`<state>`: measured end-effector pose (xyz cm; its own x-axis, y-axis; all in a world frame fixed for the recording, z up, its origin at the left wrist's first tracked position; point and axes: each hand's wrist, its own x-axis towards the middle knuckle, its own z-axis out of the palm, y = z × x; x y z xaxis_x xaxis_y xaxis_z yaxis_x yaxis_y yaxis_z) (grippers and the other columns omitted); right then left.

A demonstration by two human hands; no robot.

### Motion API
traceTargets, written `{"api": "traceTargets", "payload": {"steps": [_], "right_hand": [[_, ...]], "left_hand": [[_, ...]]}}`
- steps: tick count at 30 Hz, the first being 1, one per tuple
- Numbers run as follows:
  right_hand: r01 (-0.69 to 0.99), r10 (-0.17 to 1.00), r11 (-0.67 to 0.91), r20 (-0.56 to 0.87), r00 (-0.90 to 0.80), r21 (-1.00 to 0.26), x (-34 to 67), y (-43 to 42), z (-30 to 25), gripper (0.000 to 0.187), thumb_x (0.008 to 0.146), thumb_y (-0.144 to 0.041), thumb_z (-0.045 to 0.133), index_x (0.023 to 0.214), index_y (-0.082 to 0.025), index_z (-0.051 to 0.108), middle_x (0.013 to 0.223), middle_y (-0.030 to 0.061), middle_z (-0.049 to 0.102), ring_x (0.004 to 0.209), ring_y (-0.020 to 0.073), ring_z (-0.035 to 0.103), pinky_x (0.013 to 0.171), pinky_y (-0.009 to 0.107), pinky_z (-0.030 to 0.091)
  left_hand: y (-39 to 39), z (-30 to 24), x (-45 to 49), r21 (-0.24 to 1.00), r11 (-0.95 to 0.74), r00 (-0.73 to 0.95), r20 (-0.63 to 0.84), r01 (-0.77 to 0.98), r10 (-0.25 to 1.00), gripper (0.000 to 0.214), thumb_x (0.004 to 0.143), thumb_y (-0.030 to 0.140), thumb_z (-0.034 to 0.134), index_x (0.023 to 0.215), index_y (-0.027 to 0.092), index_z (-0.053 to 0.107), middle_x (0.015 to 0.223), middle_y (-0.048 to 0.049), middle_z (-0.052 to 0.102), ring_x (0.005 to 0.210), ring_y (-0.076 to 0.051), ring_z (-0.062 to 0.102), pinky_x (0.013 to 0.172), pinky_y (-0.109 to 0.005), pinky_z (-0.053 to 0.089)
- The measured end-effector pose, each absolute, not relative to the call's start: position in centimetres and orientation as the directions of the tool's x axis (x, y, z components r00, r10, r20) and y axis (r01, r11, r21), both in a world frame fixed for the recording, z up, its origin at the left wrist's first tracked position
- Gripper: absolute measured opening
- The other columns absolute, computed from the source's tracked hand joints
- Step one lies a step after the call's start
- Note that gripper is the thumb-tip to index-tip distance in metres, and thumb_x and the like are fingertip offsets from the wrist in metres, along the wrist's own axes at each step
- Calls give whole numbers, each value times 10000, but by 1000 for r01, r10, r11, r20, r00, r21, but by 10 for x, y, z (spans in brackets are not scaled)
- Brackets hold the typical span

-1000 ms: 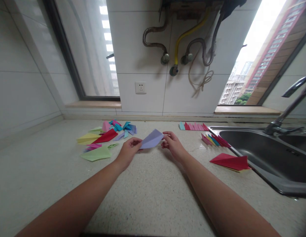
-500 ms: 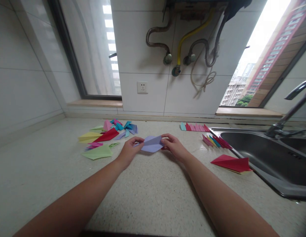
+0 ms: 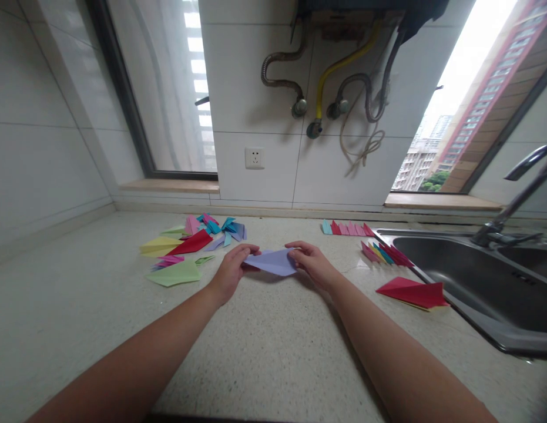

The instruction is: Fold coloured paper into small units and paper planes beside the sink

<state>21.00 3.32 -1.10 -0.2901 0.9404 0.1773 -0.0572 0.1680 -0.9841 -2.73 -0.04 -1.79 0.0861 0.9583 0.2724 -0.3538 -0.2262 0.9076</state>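
A folded sheet of lavender paper is held between my two hands, a little above the counter. My left hand pinches its left end between thumb and fingers. At the right end my right hand grips it the same way, thumb on the near side. Left of my left hand lie folded papers: a green one, a red one, a yellow one and a blue one.
On the right, a red folded paper lies beside the steel sink. Behind it stand a row of coloured folded papers and a second row of pink and red ones. The tap rises behind the sink.
Both hands have turned the lavender paper, so a broad face with a straighter top edge now shows instead of the pointed, creased shape. The papers on the counter stay put.
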Motion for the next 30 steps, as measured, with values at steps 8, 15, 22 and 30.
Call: {"api": "traceTargets", "payload": {"steps": [8, 15, 22, 30], "right_hand": [[-35, 954, 244, 247, -170, -969, 214, 39, -11, 321, 739, -436, 719, 928, -177, 701, 778, 25, 619, 671, 132, 503, 599, 264, 369], [-103, 937, 315, 326, -127, -944, 222, 39, -1, 262, 748, -399, 735, 918, -203, 702, 802, 11, 623, 701, 130, 516, 645, 279, 389], [-34, 824, 550, 548, -141, -835, 223, 18, 31, 162, 807, -356, 708, 925, -244, 708, 936, 46, 665, 905, 200, 594, 840, 368, 453], [36, 730, 676, 662, -170, -736, 219, 3, 44, 142, 843, -337, 683, 953, -252, 711, 934, 48, 663, 895, 203, 602, 816, 369, 473]], "left_hand": [[1, -17, -27, 899, -240, 43, 274, -365, 961, 389, 848, 486, 579, 1056, 165, 653, 1094, -114, 638, 904, -224, 633, 685, -347, 559], [8, -25, -32, 934, -231, -10, 237, -273, 971, 410, 850, 526, 553, 1038, 172, 642, 1089, -110, 636, 795, -199, 666, 572, -275, 519], [11, -30, -33, 957, -187, 41, 201, -223, 979, 389, 854, 507, 539, 961, 155, 664, 1023, -123, 663, 713, -159, 630, 497, -236, 460], [14, -33, -33, 967, -154, 80, 173, -202, 982, 359, 851, 454, 514, 912, 134, 665, 867, -101, 664, 671, -162, 609, 468, -231, 424]]}}
